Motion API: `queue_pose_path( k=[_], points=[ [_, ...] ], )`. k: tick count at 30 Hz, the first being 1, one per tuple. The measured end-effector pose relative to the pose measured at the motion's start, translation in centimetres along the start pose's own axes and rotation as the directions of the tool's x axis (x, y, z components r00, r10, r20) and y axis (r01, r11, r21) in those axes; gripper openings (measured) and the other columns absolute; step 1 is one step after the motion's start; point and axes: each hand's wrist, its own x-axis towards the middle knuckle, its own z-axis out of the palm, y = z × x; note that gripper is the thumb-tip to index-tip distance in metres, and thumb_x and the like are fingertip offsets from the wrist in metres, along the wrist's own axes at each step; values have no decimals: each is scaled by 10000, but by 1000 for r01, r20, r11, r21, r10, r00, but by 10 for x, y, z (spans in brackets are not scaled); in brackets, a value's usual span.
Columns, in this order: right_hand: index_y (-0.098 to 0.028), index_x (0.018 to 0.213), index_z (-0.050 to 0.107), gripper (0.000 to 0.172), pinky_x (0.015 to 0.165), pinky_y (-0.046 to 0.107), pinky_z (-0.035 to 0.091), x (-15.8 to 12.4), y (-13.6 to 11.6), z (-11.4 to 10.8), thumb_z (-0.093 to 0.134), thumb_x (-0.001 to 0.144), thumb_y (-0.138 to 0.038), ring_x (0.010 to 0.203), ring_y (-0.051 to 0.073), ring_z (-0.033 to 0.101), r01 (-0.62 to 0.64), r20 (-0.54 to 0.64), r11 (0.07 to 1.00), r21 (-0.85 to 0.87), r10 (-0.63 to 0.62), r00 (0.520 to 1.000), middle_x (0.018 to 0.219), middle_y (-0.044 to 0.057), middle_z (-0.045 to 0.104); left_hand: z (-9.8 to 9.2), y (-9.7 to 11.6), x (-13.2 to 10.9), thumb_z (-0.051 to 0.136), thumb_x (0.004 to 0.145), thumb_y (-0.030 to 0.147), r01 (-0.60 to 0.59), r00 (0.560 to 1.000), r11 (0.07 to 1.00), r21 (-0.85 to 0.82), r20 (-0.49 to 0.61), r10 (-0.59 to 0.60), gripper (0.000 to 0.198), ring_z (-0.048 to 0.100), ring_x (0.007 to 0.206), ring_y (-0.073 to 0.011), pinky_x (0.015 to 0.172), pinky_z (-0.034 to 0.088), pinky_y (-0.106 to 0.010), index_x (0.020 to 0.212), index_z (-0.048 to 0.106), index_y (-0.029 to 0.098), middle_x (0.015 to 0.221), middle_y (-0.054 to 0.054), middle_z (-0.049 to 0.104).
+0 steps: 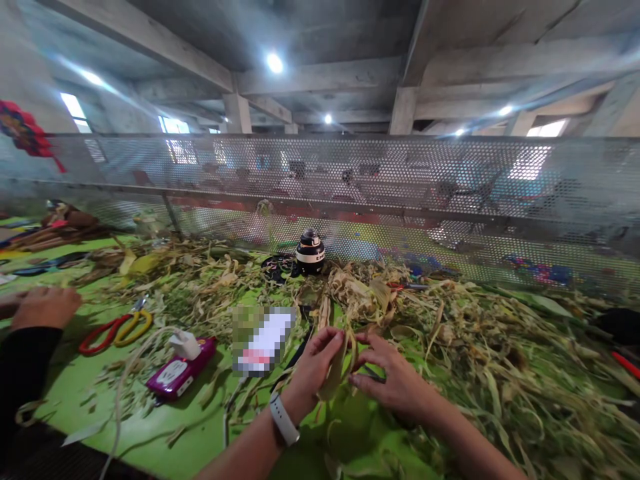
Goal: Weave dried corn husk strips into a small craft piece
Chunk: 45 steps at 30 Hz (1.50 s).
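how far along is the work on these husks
Roughly early to midway, at a guess. Done: torn scraps already litter the green table near the scissors. In hand: the left hand and right hand pinch one husk strip between them. Left: a large tangled heap of husks on the right looks untouched.

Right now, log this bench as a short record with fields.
Left hand: pinches a dried husk strip; white wristband on the wrist
Right hand: fingertips at the same strip, grip unclear
Surface: green table, littered with dried husks
Nearby: scissors, purple wipes pack, black-and-cream device
Left edge: another person's hand, black sleeve
Behind: perforated metal screen
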Motion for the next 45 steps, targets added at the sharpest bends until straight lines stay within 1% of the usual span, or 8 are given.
queue_pose_path(
  k=[9, 18, 22, 27, 31, 35, 41, 45],
  points=[
    [-170, 707, 551, 199, 672, 264, 424, 7, 16, 10, 597, 752, -358, 707, 160, 543, -222, -58, 925, 308, 251, 966, 702, 7, 591, 2, 1, -1, 817, 518, 342, 104, 995, 993, -61, 15, -103, 300, 521, 502, -71, 502, 396, -181, 651, 642, 138, 590, 15, 618],
    [-184, 808, 511, 385, 547, 223, 384, 10, 24, 11, 680, 664, -499, 585, 106, 488, -278, -10, 626, 729, 416, 909, 657, -31, 521, -1, -3, 3, 830, 502, 293, 147, 989, 983, -111, 18, -146, 279, 522, 495, -63, 492, 390, -165, 649, 660, 128, 567, 6, 621],
    [-183, 836, 519, 415, 571, 236, 397, 12, 28, 5, 722, 617, -471, 590, 112, 505, -278, -13, 639, 717, 411, 912, 647, -31, 551, 1, -1, 1, 804, 549, 308, 141, 990, 990, -23, 31, -141, 292, 557, 549, -88, 542, 429, -195, 745, 665, 142, 640, -7, 641],
    [-169, 739, 544, 306, 502, 214, 334, 12, 23, -12, 692, 622, -409, 535, 92, 441, -365, 16, 736, 570, 435, 900, 581, -49, 498, 5, 5, -7, 710, 671, 349, -105, 992, 968, 227, 86, 87, 269, 603, 766, -143, 743, 465, -258, 850, 632, 164, 797, -33, 658],
    [-172, 736, 527, 246, 447, 203, 269, 10, 12, -15, 662, 635, -350, 451, 73, 379, -413, 47, 764, 496, 452, 891, 491, -79, 448, 7, 6, -14, 711, 667, 329, -330, 943, 792, 514, 218, 252, 313, 601, 831, -180, 789, 459, -301, 919, 617, 169, 872, -59, 660],
    [-184, 789, 512, 243, 410, 195, 206, 9, 2, -11, 665, 641, -301, 391, 55, 305, -440, 83, 735, 516, 468, 880, 419, -117, 375, 7, 4, -18, 702, 675, 283, -369, 929, 738, 565, 220, 297, 311, 603, 749, -170, 749, 453, -283, 957, 633, 170, 800, -52, 670],
    [-184, 941, 525, 370, 389, 191, 293, 5, -6, -14, 678, 635, -326, 374, 68, 407, -477, 198, 493, 728, 516, 834, 479, -88, 508, 3, -1, -16, 671, 689, 282, -172, 977, 883, 437, 189, 97, 207, 563, 679, -146, 625, 431, -237, 860, 662, 165, 749, -40, 647],
    [-217, 1153, 445, 476, 707, 322, 504, 4, -15, -18, 609, 730, -359, 759, 169, 655, -304, 166, 256, 918, 450, 878, 945, 60, 680, 2, -5, -16, 666, 642, 257, 161, 972, 958, 238, 129, -196, 159, 508, 567, -100, 523, 369, -202, 769, 638, 165, 669, 5, 601]
  ],
)
